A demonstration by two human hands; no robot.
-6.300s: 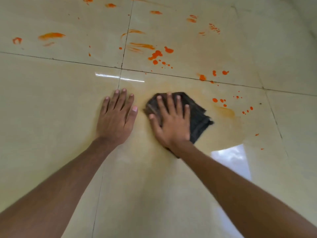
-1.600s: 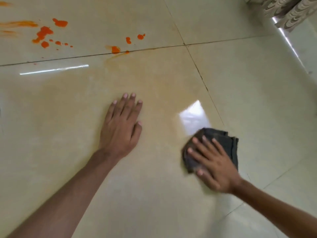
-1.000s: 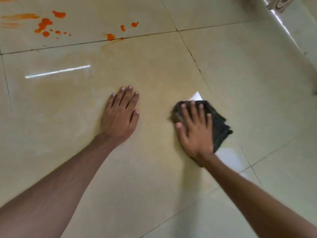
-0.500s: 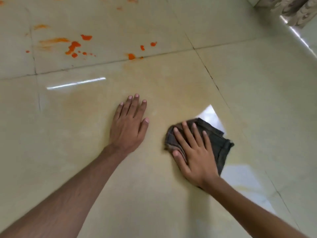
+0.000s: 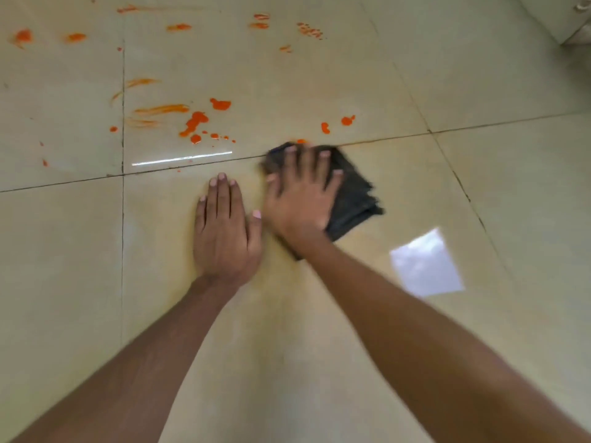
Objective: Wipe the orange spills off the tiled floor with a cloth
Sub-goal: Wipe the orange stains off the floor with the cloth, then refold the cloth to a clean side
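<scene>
My right hand (image 5: pixel 302 199) presses flat, fingers spread, on a folded dark grey cloth (image 5: pixel 351 199) lying on the beige tiled floor (image 5: pixel 319 314). The cloth's far edge reaches the grout line and touches a small orange spot (image 5: pixel 300 141). My left hand (image 5: pixel 225 231) lies flat on the tile right beside it, palm down, holding nothing. Beyond the grout line the far tiles carry orange spills: a large splatter (image 5: pixel 195 121), a blob (image 5: pixel 220 104), two drops (image 5: pixel 335 124), and several streaks and smears farther back.
A faint yellowish film covers the tile under my hands. A bright window reflection (image 5: pixel 425 266) shines on the floor to the right. A white object's corner (image 5: pixel 572 24) sits at the top right. Dark grout lines cross the floor.
My right hand has pushed the cloth forward and slightly left, up to the grout line by the nearest orange spot. My left hand has stayed planted. The view has tilted toward the spills.
</scene>
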